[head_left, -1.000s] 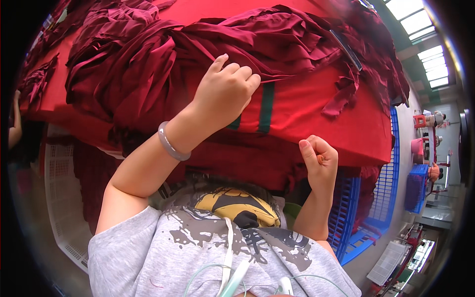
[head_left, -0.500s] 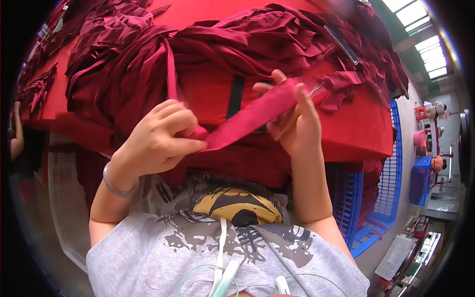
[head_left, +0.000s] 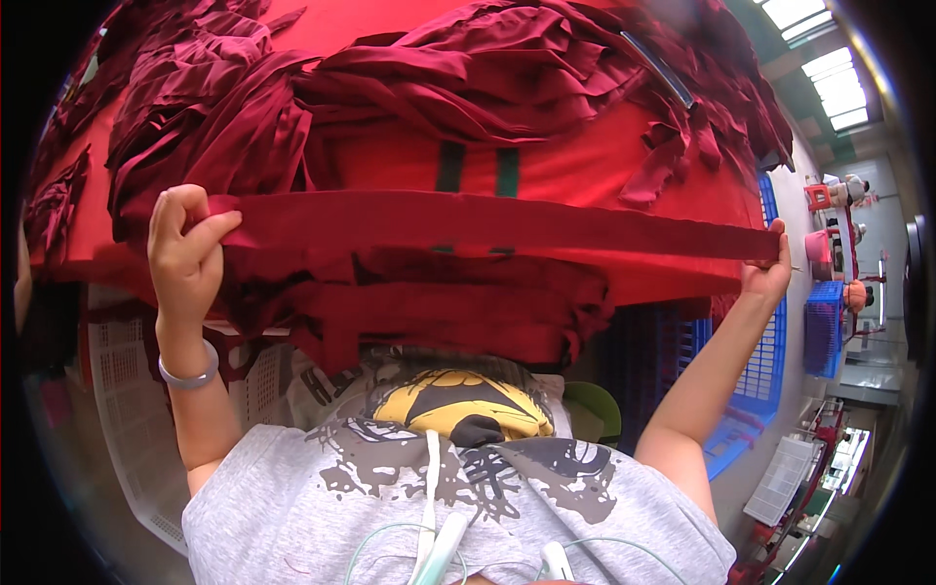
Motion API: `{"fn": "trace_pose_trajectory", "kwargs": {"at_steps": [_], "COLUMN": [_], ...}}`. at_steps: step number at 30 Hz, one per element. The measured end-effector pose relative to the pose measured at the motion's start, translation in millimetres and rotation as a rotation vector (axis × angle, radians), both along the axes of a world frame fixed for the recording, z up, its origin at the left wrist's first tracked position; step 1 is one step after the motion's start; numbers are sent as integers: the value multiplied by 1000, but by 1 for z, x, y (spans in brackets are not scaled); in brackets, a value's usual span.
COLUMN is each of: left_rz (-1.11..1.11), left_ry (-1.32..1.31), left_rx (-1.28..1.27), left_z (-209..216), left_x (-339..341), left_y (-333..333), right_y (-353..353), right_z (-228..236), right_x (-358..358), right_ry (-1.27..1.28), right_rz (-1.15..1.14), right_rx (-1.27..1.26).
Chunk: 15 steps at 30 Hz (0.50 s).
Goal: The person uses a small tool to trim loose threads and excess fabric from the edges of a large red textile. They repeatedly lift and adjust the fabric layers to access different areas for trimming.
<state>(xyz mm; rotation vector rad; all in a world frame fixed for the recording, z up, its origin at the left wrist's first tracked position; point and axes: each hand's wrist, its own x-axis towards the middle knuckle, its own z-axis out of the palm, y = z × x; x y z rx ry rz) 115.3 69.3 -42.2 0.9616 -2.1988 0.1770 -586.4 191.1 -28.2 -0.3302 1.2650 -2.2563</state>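
A long dark red fabric strip [head_left: 487, 222] is stretched nearly level between my hands, above the front of the red-covered table [head_left: 390, 168]. My left hand [head_left: 187, 258] pinches its left end between thumb and fingers. At the far right, my right hand [head_left: 768, 273] grips the other end, with fingers partly hidden behind the cloth. A thin pointed tip sticks out beside that hand, too small to name. More dark red strips [head_left: 439, 312] hang over the table's near edge, just below the stretched one.
Heaped dark red fabric [head_left: 468, 73] covers the back of the table, with a long, narrow dark bar [head_left: 658, 68] on it. A white mesh basket [head_left: 127, 390] stands at lower left, a blue plastic crate [head_left: 756, 375] at right. Another person's arm [head_left: 23, 278] shows at the left edge.
My hands have moved far apart, the left outward to the left, the right outward to the right. The strip, slanting and partly gathered before, is now drawn out straight between them.
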Motion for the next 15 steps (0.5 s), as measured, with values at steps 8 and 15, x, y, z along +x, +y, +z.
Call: {"fn": "trace_pose_trajectory", "kwargs": {"at_steps": [8, 15], "left_rz": [-83, 98], "left_ry": [-203, -305], "left_rx": [-33, 97], "left_z": [-1, -1], "left_x": [-70, -88], "left_y": [19, 43], "right_y": [19, 38], "right_z": [-26, -64], "right_x": [-167, -216], "right_ry": [88, 1106], "right_rz": [-34, -611], "right_rx": [485, 1116]}}
